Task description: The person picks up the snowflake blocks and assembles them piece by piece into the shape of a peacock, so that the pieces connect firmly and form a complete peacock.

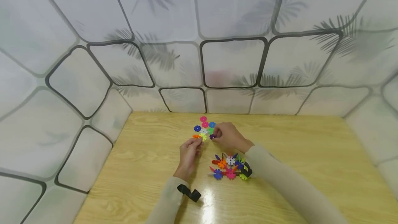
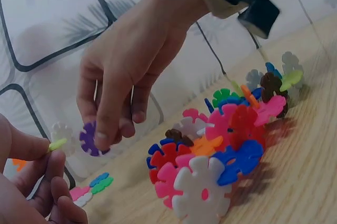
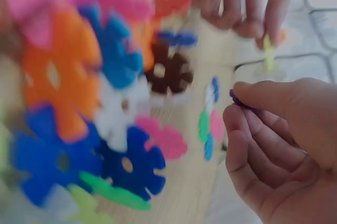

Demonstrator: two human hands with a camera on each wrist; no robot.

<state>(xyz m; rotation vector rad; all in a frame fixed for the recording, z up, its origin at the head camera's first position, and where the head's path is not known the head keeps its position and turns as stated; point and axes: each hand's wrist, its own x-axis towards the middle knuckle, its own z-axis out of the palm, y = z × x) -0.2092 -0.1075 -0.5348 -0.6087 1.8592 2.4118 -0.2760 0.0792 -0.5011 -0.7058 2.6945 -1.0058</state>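
My left hand (image 1: 188, 151) pinches a yellow snowflake disc (image 1: 203, 137) between thumb and finger. An orange disc (image 1: 196, 136) shows right beside the yellow one, and a white disc (image 2: 62, 131) overlaps that spot in the left wrist view. Just to the right, my right hand (image 1: 229, 136) holds a purple notched disc (image 2: 90, 141) by its edge with thumb and fingertips. The purple and yellow discs are apart, with a small gap between them. In the right wrist view the purple disc is mostly hidden by the thumb.
Nearer my body stands a built cluster (image 1: 230, 168) of joined multicoloured discs, partly under the right wrist. Loose pink (image 1: 203, 119), blue (image 1: 197, 128) and green (image 1: 210, 131) discs lie beyond my hands on the wooden table (image 1: 149, 168). A patterned fabric wall (image 1: 183, 65) rises behind.
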